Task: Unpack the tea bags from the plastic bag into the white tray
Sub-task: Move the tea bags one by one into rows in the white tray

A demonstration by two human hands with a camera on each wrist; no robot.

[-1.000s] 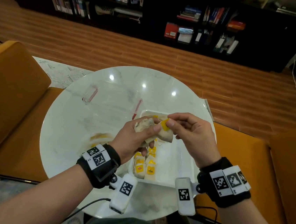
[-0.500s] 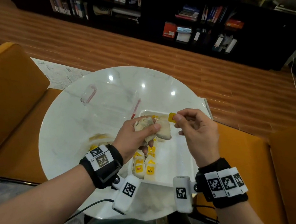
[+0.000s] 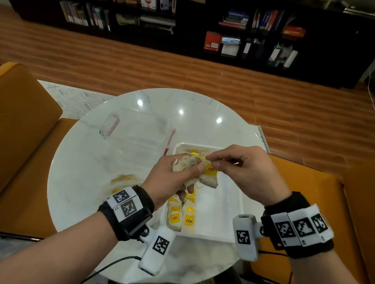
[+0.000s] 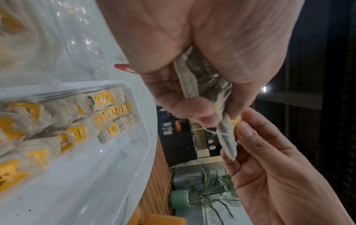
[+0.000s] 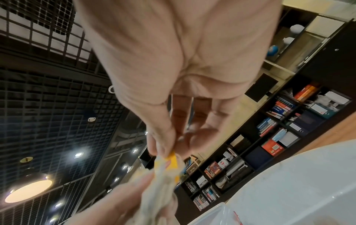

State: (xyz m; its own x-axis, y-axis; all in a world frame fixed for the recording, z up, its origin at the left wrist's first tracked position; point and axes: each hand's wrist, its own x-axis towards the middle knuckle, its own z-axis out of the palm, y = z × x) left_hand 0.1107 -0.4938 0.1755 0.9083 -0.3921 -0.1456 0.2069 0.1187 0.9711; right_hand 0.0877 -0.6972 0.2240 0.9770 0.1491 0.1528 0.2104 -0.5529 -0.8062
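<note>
Above the white tray [image 3: 226, 209], my left hand [image 3: 192, 173] grips a crumpled bunch of tea bags [image 3: 184, 165]. My right hand [image 3: 210, 162] pinches the top of one tea bag with a yellow tag [image 3: 209, 172], which hangs at the bunch's right side. In the left wrist view that bag [image 4: 227, 137] dangles between my left thumb and the right hand's fingers [image 4: 256, 141]. In the right wrist view, thumb and forefinger pinch the yellow tag [image 5: 172, 161]. Several tea bags [image 3: 183, 218] lie in rows in the tray's left half [image 4: 86, 121]. The clear plastic bag [image 3: 139, 135] lies flat beyond the tray.
The round white marble table [image 3: 81, 176] carries the tray and the bag. Orange seats [image 3: 13, 127] flank it left and right. A dark bookshelf [image 3: 251, 31] stands across the wooden floor. The tray's right half [image 4: 96, 182] is bare.
My right hand drew the yellow tag a little to the right, then came back to the bunch. One tea bag now hangs partly freed from the bunch. My left hand has kept its grip.
</note>
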